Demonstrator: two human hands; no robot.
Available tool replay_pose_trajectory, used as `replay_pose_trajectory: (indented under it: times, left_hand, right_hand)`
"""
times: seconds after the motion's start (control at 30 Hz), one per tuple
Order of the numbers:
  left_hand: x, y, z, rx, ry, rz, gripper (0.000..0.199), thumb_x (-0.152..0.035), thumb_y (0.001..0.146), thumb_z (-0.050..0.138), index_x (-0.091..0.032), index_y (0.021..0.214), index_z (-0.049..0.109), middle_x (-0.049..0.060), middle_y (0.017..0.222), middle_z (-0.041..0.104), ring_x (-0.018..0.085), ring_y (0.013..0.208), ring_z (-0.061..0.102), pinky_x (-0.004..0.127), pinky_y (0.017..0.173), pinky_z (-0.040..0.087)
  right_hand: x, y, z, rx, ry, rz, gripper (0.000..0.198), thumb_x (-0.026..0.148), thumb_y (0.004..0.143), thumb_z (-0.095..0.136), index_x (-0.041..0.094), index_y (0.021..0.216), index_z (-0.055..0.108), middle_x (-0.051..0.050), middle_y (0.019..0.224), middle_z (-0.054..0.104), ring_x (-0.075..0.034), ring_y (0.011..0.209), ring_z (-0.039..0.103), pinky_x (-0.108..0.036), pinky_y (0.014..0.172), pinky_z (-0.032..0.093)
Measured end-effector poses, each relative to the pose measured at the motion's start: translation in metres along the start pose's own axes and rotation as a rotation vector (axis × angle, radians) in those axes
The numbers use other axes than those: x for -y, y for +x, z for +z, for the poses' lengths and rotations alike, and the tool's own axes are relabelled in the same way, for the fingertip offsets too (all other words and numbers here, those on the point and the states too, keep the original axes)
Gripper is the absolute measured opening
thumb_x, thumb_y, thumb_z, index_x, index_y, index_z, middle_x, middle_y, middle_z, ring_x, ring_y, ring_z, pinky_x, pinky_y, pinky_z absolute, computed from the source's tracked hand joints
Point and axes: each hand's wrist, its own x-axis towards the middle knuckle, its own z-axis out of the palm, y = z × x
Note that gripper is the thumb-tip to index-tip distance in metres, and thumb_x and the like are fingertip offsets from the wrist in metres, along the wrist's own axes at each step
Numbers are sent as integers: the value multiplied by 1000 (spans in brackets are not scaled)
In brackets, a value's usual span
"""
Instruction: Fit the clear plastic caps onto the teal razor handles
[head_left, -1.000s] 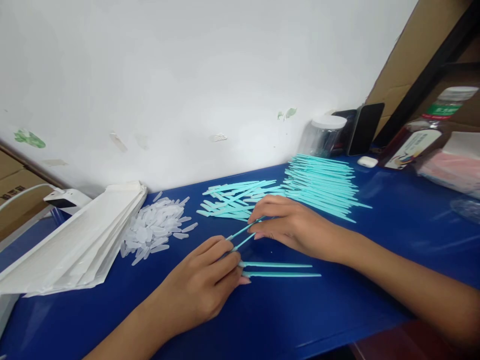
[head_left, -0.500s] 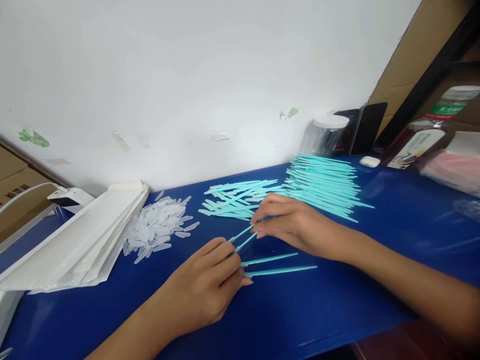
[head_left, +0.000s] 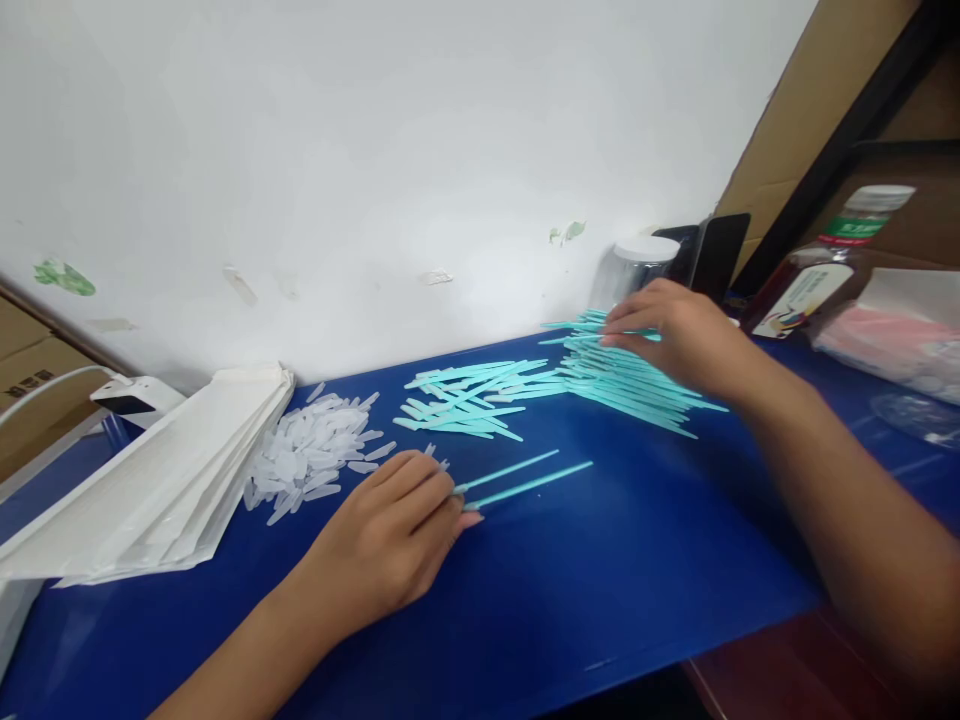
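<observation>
The left hand (head_left: 397,525) is curled narrow, low over the table (head_left: 585,590), its fingers closed on two turquoise sticks (head_left: 525,487); their thin ends point between two and three o'clock, side by side and apart. Small clear tips (head_left: 442,465) show just past its knuckles toward one o'clock.

At two o'clock from it, the right hand (head_left: 679,330) sits at the far end of a dense stack of turquoise sticks (head_left: 637,385), thumb and fingertips brought narrowly together there; whether a stick is gripped between them I cannot tell.

From the left hand, a looser crisscross pile of turquoise sticks (head_left: 457,400) lies at one o'clock, a heap of translucent pieces (head_left: 315,450) between ten and eleven, and white paper sleeves (head_left: 165,470) between nine and ten. A lidded jar (head_left: 641,262) stands at eleven o'clock from the right hand, partly hidden by it.
</observation>
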Motion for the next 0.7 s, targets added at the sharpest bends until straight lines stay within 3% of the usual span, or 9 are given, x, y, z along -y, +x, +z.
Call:
replay_pose_trajectory:
  times: [0.17,0.33,0.43,0.53,0.63,0.7]
  left_hand:
    - [11,-5,2,-48,-33,-93,3,-10,98,71,-13,97,70,8,88,67,21,86,61,42,82,57]
    - [13,-6,4,-59,-29,-120,5,-11,98,71,-13,94,70,7,87,67,21,87,61,42,82,58]
    - [12,-6,4,-61,-23,-120,7,-13,99,70,-14,93,69,7,86,68,21,86,62,41,82,58]
    - [13,-6,5,-50,4,-115,5,-14,101,68,-14,97,70,7,88,69,21,87,63,41,83,59]
    - [14,-6,6,-44,27,-135,6,-16,103,67,-15,98,70,7,89,70,21,88,64,40,84,59]
    - [15,-6,7,-43,39,-143,6,-17,103,67,-15,98,69,7,88,70,22,87,65,40,84,60]
  right_hand:
    - [-41,-13,-4,121,-143,153,39,59,97,65,27,83,82,-10,89,77,-33,88,64,-50,78,53]
    - [-39,-15,-3,115,-123,188,32,56,89,76,25,80,81,-12,84,75,-33,84,64,-51,77,53]
    - [-16,-7,-6,53,-43,183,28,51,92,74,24,84,80,-13,92,78,-35,90,66,-52,81,54]
    - [29,1,-6,14,107,154,31,49,101,66,21,101,80,-12,101,80,-28,91,71,-42,78,57]
    - [83,2,4,70,449,-41,22,45,100,71,24,105,79,-9,111,79,-26,102,71,-40,88,59]
    - [110,-2,15,93,494,-177,20,43,96,78,26,105,79,-9,119,77,-29,116,68,-46,100,56]
